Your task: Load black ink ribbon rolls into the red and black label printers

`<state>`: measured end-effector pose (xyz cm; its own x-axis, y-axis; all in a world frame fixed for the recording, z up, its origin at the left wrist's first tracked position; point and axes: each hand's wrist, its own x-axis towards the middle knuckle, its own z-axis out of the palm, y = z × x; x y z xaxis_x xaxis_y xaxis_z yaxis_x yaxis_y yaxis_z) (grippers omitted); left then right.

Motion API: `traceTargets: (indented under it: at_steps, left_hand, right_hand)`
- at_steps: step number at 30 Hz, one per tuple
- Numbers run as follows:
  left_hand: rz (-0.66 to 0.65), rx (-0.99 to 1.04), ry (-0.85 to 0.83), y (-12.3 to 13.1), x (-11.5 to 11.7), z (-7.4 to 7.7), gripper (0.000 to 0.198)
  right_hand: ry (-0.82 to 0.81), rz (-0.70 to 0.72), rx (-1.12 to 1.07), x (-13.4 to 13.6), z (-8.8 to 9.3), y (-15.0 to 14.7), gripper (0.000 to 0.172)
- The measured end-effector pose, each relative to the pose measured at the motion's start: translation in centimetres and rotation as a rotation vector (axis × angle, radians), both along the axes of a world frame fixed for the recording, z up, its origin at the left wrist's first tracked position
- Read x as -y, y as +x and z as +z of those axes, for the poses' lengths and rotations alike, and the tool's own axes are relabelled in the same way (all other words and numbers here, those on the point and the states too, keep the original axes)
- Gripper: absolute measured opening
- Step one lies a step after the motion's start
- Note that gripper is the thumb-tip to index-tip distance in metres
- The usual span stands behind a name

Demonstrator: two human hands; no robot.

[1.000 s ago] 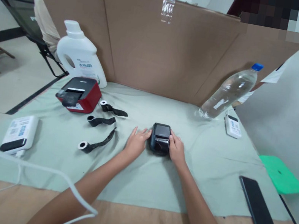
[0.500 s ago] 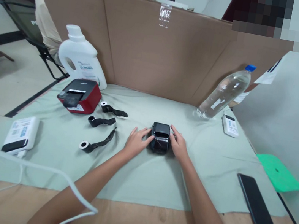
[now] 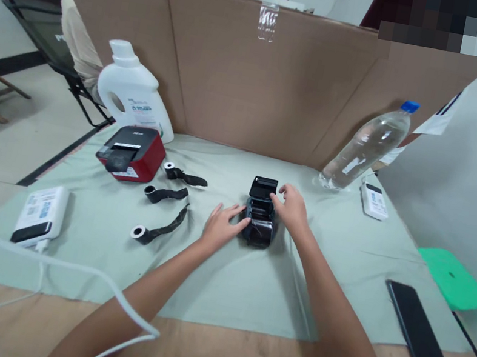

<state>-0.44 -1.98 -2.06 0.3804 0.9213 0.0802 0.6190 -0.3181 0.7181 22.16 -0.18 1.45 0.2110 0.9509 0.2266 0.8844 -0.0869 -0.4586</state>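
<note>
A small black portable printer [image 3: 258, 231] lies on the cloth in the middle with its lid [image 3: 263, 188] raised, so the dark compartment inside shows. My left hand [image 3: 221, 225] rests at its left side, fingers spread, the thumb against the body. My right hand [image 3: 292, 208] is at the raised lid's right edge; its thumb touches the lid's lower corner and the other fingers are bent, apart from the thumb. To the left lie three rolls with black strips trailing from them: a far roll [image 3: 169, 166], a middle roll [image 3: 150, 192] and a near roll [image 3: 138, 233].
A red and black label printer [image 3: 147, 159] and a white jug [image 3: 130, 85] stand back left. A clear bottle [image 3: 366, 149] leans against the cardboard [image 3: 259, 84]. White power banks [image 3: 41, 211] lie at both sides. A phone [image 3: 418, 327] is front right. A white cable [image 3: 79, 269] crosses front left.
The printer's lid has swung up from closed to open. My right hand has moved from the printer's right side up to the lid; my left hand stays at the left side.
</note>
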Motion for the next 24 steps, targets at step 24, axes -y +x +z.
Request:
traceTargets:
  at_steps: [24]
  left_hand:
    - [0.016,0.043,0.023,0.0,0.2,0.3,0.043]
  right_hand:
    - [0.090,0.781,-0.111,-1.3,13.0,-13.1,0.029]
